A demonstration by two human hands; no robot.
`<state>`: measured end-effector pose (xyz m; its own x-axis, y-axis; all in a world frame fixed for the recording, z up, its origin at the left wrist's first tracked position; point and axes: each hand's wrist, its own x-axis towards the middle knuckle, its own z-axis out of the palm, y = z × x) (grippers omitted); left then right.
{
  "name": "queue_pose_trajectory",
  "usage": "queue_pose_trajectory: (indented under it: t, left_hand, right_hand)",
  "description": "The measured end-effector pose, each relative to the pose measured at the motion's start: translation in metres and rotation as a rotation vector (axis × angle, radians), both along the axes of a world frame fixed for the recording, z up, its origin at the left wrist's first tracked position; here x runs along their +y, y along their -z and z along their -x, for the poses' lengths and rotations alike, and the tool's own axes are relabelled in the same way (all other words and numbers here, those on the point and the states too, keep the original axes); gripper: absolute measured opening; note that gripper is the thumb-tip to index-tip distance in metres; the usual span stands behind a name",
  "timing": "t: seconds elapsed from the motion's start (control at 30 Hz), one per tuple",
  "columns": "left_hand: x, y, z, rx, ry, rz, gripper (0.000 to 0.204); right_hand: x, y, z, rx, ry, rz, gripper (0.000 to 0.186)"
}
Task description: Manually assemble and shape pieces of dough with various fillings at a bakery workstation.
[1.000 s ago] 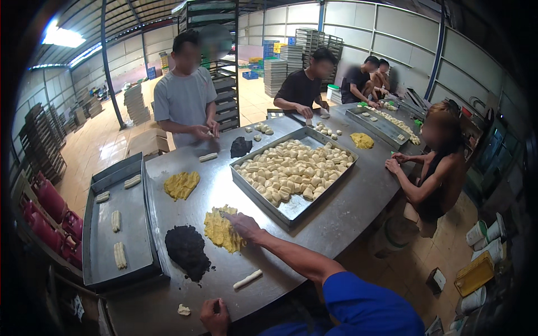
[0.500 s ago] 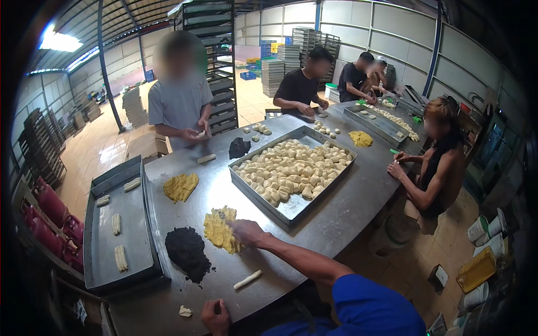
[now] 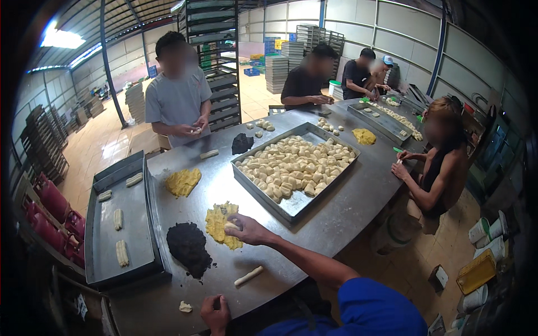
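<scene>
My right hand (image 3: 250, 231) reaches over the near yellow filling mound (image 3: 219, 217), fingers closed on a pale dough piece (image 3: 232, 226). Its fingertips are at the mound's right side; whether they touch the filling is hard to tell. My left hand (image 3: 216, 313) rests at the near table edge in a loose fist, with nothing seen in it. Between the hands, a pale dough roll (image 3: 249, 275) lies on the metal table (image 3: 330, 224). Left of it sits a dark, crumbly filling mound (image 3: 189, 249). A small dough scrap (image 3: 185, 306) lies beside my left hand.
A large tray (image 3: 291, 217) heaped with dough pieces stands mid-table. At the left, another tray (image 3: 106, 246) holds several ridged rolls. A second yellow mound (image 3: 182, 182) lies farther back. Several people work around the table, one person (image 3: 180, 101) across from me.
My right hand has lifted slightly off the yellow filling, and a dough piece now shows in its fingers. My left hand stays at the table edge.
</scene>
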<state>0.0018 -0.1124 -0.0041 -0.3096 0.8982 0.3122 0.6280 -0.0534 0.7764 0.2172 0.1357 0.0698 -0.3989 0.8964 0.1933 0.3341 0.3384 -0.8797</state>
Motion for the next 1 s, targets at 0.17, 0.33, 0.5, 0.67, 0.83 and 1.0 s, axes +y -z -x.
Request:
queue_pose_trajectory:
  t: [0.17,0.33,0.5,0.67,0.83,1.0]
  left_hand:
    - [0.009,-0.036,0.012,-0.325,0.110,0.296,0.024]
    - [0.048,-0.068,-0.008,-1.283,0.420,0.382,0.062]
    - [0.074,-0.085,-0.023,-1.530,0.614,0.394,0.057]
    - [0.074,-0.078,-0.034,-1.555,0.508,0.280,0.032]
    - [0.073,-0.055,-0.037,-1.545,0.406,0.135,0.022]
    - [0.065,-0.035,-0.041,-1.293,0.275,0.085,0.022]
  right_hand:
    - [-0.043,-0.021,-0.005,0.281,-0.259,0.503,0.038]
    - [-0.087,-0.026,-0.001,0.509,-0.404,0.851,0.030]
    - [-0.109,-0.039,0.003,0.643,-0.293,0.989,0.035]
    - [-0.114,-0.029,-0.009,0.637,-0.283,0.963,0.036]
    - [-0.125,-0.025,0.000,0.648,-0.135,0.962,0.040]
    - [-0.123,-0.003,0.007,0.247,0.122,0.444,0.044]
